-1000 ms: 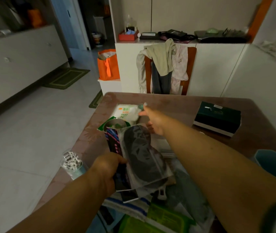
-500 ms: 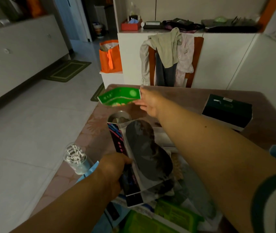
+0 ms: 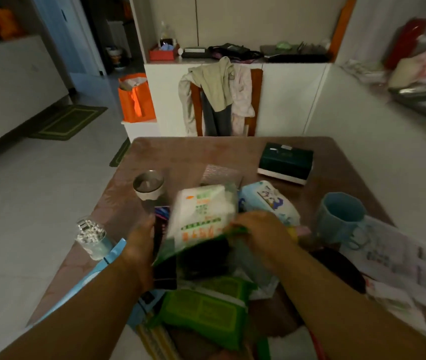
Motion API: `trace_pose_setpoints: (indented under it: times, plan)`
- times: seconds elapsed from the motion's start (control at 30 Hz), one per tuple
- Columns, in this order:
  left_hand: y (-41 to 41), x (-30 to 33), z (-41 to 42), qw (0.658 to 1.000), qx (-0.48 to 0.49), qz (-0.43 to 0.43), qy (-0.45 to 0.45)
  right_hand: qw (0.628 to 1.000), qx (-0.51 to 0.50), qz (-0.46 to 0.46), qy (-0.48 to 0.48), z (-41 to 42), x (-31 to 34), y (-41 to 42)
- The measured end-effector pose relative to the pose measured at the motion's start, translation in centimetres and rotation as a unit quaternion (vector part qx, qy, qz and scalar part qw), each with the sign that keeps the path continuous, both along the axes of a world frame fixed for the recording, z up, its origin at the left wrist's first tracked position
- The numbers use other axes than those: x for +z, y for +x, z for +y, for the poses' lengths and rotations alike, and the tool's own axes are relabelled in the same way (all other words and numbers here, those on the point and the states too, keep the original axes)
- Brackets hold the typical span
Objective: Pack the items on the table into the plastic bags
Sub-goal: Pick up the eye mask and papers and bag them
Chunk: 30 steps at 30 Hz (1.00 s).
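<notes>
My left hand grips a clear plastic bag with a dark item and a black printed card in it, held over the brown table. A white and green packet is tilted at the bag's mouth, with my right hand shut on its lower edge. Its image is blurred. A blue and white wipes pack lies just behind my right hand. A green wipes pack lies under the bag near me.
A steel-lidded cup and a jar of cotton swabs stand at the left. A dark green box and a blue mug are on the right, with printed papers beyond. A chair with clothes stands behind the table.
My right hand picked the white and green packet up from the far side of the table and brought it back to the bag in my left hand. The view tilted down.
</notes>
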State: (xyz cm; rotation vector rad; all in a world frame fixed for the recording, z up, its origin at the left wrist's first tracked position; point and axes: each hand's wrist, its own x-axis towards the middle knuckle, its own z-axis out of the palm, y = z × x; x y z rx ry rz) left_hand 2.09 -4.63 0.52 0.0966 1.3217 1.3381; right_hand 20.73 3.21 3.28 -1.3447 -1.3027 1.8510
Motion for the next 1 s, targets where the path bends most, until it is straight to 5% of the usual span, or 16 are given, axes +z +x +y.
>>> trace_pose_setpoints:
  times: [0.2, 0.3, 0.37, 0.5, 0.6, 0.67, 1.0]
  plan:
    - [2.9, 0.8, -0.5, 0.982, -0.157, 0.085, -0.061, 0.968, 0.124, -0.165, 0.142, -2.8, -1.5, 2.5]
    - [3.0, 1.6, -0.8, 0.982, -0.141, 0.117, -0.038, 0.966, 0.071, -0.159, 0.193, -1.2, -0.5, 3.7]
    - [2.7, 2.1, -1.0, 0.987, -0.110, 0.119, 0.010, 0.943, 0.049, -0.242, 0.221, 0.6, -1.3, 4.5]
    - [2.2, 3.0, -1.5, 0.991, -0.068, 0.088, 0.071, 0.783, 0.238, -0.513, 0.260, 1.4, -3.5, 4.8]
    - [2.2, 3.1, -2.2, 0.991, -0.065, 0.077, 0.089, 0.684, 0.301, -0.598, 0.290, 0.5, -4.6, 3.7]
    - [2.2, 3.1, -2.7, 0.992, -0.066, 0.067, 0.087, 0.652, 0.311, -0.632, 0.281, 0.8, -5.3, 3.0]
    - [1.1, 2.3, -3.9, 0.994, -0.040, 0.043, 0.089, 0.737, 0.223, -0.624, 0.131, 2.4, -7.8, -0.3]
